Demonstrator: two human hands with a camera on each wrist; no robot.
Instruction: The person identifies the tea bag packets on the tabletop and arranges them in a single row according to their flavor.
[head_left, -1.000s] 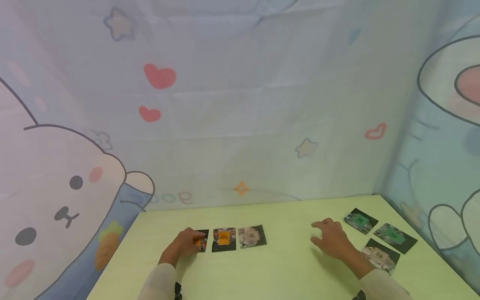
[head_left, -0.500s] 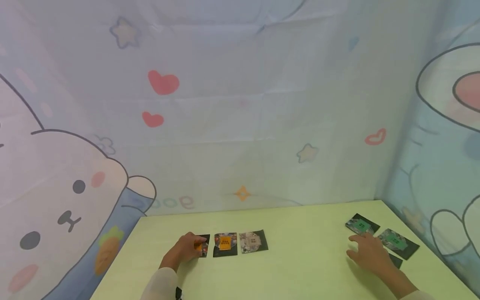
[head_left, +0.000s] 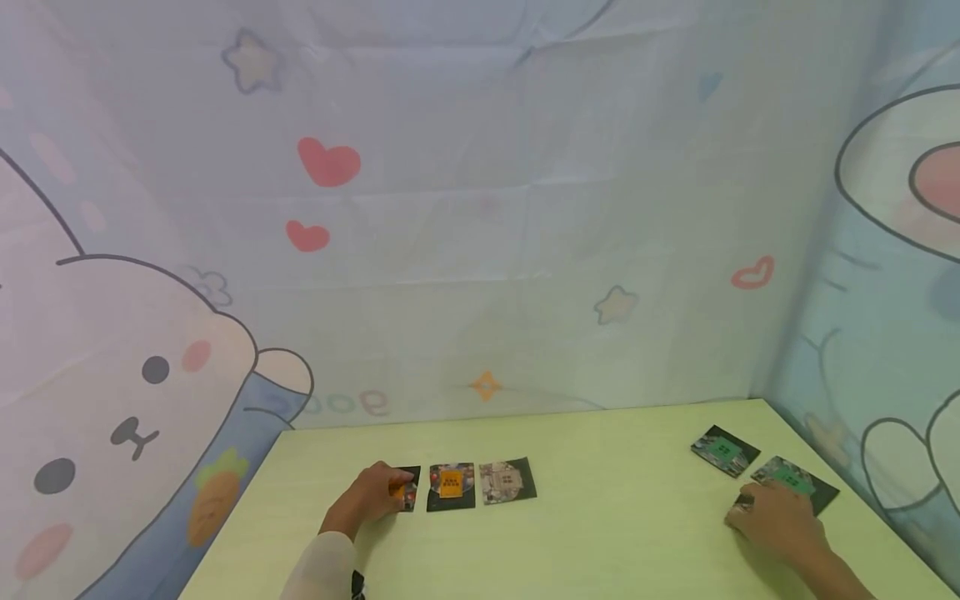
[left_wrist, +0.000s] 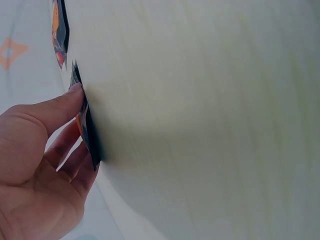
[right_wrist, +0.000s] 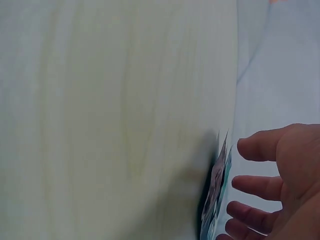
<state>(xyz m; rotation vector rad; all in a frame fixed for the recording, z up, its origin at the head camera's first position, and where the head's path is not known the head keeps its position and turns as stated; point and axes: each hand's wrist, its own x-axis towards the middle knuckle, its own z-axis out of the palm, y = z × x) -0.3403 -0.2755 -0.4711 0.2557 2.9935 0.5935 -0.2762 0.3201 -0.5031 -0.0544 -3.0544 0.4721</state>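
Observation:
My left hand [head_left: 371,493] grips a flat packet with an orange label [head_left: 408,489] at the left end of a row. In the left wrist view its thumb and fingers bracket that packet [left_wrist: 86,125] at the table. A second orange-labelled packet [head_left: 451,486] and a beige-labelled one [head_left: 507,481] lie to its right. On the right side, my right hand [head_left: 780,521] hovers over the near packet, hiding it in the head view. The right wrist view shows spread fingers beside a pinkish packet [right_wrist: 214,187], thumb apart from it. Beyond lie two green-labelled packets, one farther back [head_left: 725,451] and one partly covered [head_left: 797,481].
The pale yellow-green table [head_left: 600,500] ends at a printed cloth backdrop [head_left: 450,317] behind it. Cloth with cartoon animals also hangs along the left and right sides. Bare tabletop lies between the two groups of packets.
My right hand has moved right and toward me, from the middle-right of the table to over the near right packet. The left hand has stayed at its packet.

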